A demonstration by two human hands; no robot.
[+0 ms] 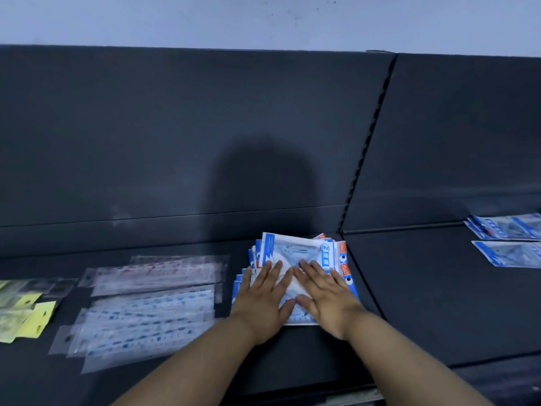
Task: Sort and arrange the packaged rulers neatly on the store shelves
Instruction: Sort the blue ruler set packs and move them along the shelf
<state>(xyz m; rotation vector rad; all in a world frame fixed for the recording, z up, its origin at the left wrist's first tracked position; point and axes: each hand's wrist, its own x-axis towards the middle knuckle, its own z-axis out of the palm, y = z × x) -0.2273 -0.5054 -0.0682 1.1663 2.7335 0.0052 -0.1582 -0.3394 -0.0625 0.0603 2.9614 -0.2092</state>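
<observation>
The left hand (265, 291) and right hand (325, 294) press flat, fingers spread, on a fanned stack of glossy blue-and-white ruler packets (295, 247). The packets' long axes point away across the dark matte shelf (424, 288).

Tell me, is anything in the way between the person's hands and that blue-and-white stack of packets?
Nothing visible. The left hand and the right hand lie flat, fingers straight, directly on top of the stack of packets on the dark shelf.
</observation>
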